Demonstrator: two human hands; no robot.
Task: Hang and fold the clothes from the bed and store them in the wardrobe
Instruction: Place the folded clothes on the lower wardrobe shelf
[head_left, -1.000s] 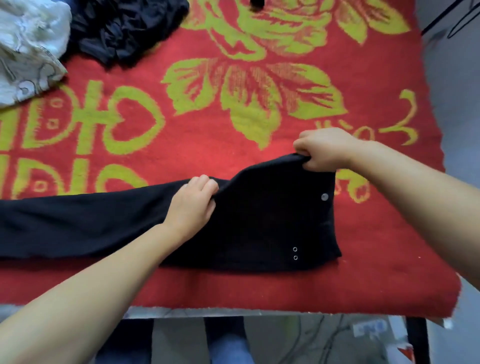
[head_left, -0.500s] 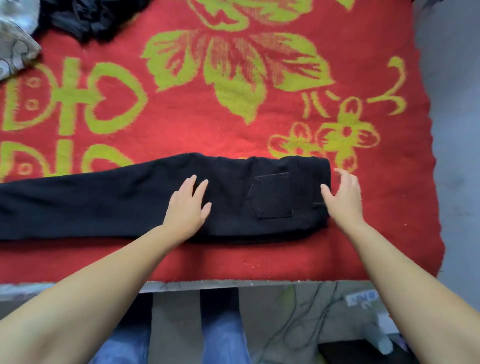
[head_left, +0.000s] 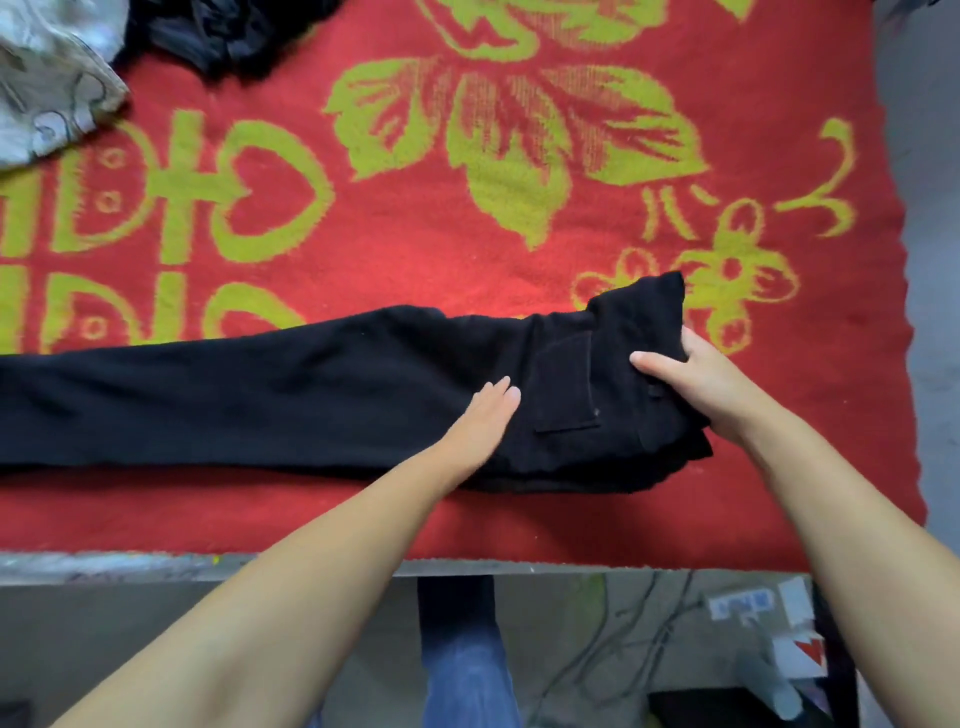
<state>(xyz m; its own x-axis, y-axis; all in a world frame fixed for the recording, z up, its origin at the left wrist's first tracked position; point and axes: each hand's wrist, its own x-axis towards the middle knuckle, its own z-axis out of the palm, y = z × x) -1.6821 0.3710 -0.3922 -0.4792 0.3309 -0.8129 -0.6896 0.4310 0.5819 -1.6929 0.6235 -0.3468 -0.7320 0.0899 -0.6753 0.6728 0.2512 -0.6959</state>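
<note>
Item: black trousers (head_left: 311, 395), laid lengthwise across red blanket (head_left: 467, 260) nr front edge of bed, pocket side up. I see L hand (head_left: 483, 421) flat on cloth, fingers straight. R hand (head_left: 696, 384) clamped on waistband end, lifting it. Far left: dark clothes pile (head_left: 234, 36), grey patterned cloth (head_left: 47, 88).

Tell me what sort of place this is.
Probably a bedroom: a red blanket with green flowers covers a bed, black trousers lie on it under both hands, and more crumpled clothes wait at the far side.
</note>
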